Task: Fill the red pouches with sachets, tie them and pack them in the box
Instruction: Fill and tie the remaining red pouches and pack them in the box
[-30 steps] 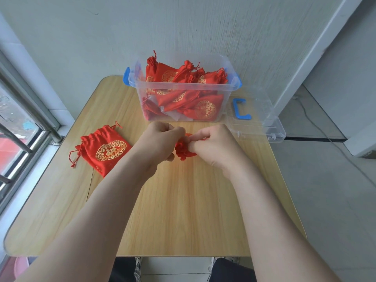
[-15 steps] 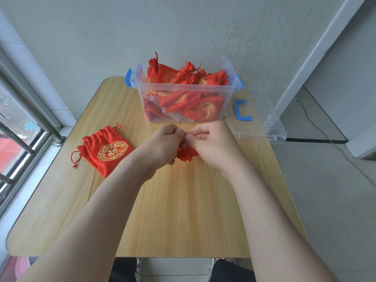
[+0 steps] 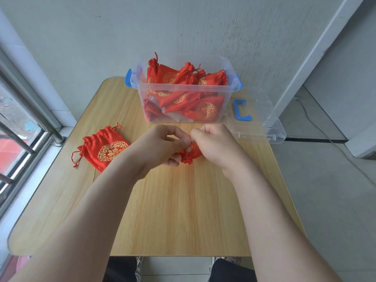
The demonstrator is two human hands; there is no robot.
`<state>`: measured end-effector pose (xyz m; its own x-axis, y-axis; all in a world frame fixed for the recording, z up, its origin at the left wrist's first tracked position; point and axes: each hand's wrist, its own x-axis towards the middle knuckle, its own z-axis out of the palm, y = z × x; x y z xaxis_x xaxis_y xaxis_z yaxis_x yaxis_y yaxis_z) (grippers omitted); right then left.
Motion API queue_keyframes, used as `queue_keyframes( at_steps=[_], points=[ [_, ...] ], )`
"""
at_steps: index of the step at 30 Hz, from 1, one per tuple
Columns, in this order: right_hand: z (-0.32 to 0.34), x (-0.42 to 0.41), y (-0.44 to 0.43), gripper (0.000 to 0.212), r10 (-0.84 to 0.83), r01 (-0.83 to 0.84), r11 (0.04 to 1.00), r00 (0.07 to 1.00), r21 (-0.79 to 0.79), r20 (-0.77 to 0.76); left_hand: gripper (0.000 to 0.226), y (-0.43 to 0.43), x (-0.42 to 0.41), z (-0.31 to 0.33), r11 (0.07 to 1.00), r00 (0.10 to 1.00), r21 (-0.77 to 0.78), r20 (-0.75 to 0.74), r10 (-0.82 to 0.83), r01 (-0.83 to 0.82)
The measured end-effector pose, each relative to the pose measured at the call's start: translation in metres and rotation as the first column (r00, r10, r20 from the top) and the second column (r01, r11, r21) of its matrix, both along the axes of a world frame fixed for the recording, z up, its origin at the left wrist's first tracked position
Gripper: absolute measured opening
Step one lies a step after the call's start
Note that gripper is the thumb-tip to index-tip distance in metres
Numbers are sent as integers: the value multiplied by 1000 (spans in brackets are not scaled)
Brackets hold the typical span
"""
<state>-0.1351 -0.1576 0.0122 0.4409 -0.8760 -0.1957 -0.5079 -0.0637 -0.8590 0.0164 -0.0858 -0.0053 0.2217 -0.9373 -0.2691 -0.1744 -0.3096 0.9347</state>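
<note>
Head view. The wooden worktop [image 3: 183, 210] fills most of my frame. At its far edge stands the clear plastic box [image 3: 183, 92], open at the top, and I see a heap of red pouches [image 3: 203, 110] with gold emblems lying inside it. Just right of the box lies its clear lid [image 3: 264, 125], overhanging the right edge of the worktop and carrying a blue handle [image 3: 242, 110].

In front of the box the left hand [image 3: 160, 147] and the right hand [image 3: 215, 145] meet fingertip to fingertip with their fingers curled. On the left side a flat pouch [image 3: 105, 149] lies on the wood with its cords loose.

Between the hands sits a gathered pouch [image 3: 191, 154], and both pinch it at its puckered neck. I cannot tell whether cord or cloth is pinched, nor whether this pouch touches the worktop.
</note>
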Motion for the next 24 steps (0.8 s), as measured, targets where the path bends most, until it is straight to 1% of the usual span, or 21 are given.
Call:
queue_keyframes(
  at_steps=[3, 5, 7, 10, 12, 14, 16, 20, 22, 24],
  points=[
    [3, -1, 1, 24, -1, 1, 1000, 1000, 10, 1, 14, 1, -1, 2, 1000, 999, -12, -24, 21, -21],
    [2, -1, 0, 24, 19, -19, 1000, 1000, 8, -16, 15, 1, -2, 2, 999, 1000, -23, 16, 26, -26],
    [1, -2, -2, 24, 29, -30, 999, 999, -15, -22, 17, 1, -2, 0, 999, 994, -34, 108, 31, -27],
    [0, -4, -6, 17, 70, -72, 992, 997, -108, -22, 23, 0, -2, -1, 1000, 966, -22, 258, 7, -1],
    [2, -4, -5, 16, 137, -139, 980, 990, -145, -23, 26, 1, -1, -1, 998, 930, -3, 363, -55, 60],
    [2, -3, -3, 21, 191, -189, 969, 982, -161, -7, 24, 1, -1, 0, 992, 896, 14, 429, -116, 122],
    [1, -4, -3, 21, 204, -198, 964, 979, -178, 17, 21, 1, 0, 1, 987, 875, 24, 459, -154, 162],
    [-3, -5, -6, 14, 186, -174, 970, 981, -169, 56, 18, 3, -1, 3, 975, 851, 45, 480, -213, 219],
    [-5, -5, -8, 12, 167, -156, 976, 984, -150, 66, 17, 4, 0, 4, 973, 857, 48, 464, -224, 228],
    [-7, -5, -10, 10, 137, -125, 984, 987, -125, 88, 16, 4, 1, 6, 975, 882, 42, 419, -215, 217]
  ],
)
